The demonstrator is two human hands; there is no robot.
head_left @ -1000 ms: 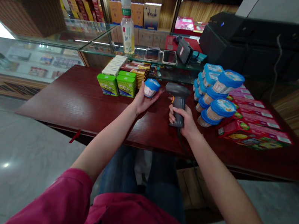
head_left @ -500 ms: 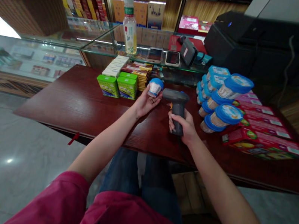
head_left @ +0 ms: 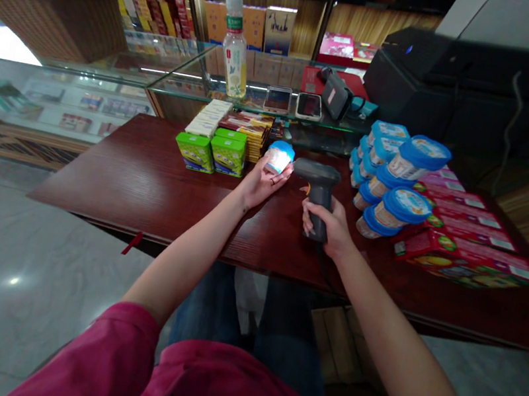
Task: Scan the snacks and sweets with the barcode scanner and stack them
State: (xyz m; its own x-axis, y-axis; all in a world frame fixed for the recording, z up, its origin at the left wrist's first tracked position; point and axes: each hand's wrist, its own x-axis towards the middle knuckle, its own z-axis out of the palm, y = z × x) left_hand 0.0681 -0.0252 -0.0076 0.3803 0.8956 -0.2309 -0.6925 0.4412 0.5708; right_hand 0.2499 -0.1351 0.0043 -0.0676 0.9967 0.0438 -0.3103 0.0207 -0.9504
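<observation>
My left hand (head_left: 264,185) is closed around a small white tub with a blue lid (head_left: 279,157), held above the brown table. Bright light falls on the tub's side. My right hand (head_left: 328,225) grips the handle of a dark grey barcode scanner (head_left: 318,193), its head facing the tub from close by. Behind and left of my left hand stand green boxes (head_left: 228,152) and a stack of brown-and-yellow packets (head_left: 250,130). Right of the scanner, blue-lidded tubs (head_left: 396,205) are stacked in several piles.
Red cartons (head_left: 470,257) lie along the table's right side. Beyond the table, a glass counter (head_left: 178,77) carries a drink bottle (head_left: 235,59), two phone-like devices (head_left: 308,105) and a dark device (head_left: 337,96). A black machine (head_left: 462,89) stands at the back right.
Bright light now lies on the tub's label, which was unlit before. Both hands keep their grips and nearly the same places, while the whole view has shifted slightly.
</observation>
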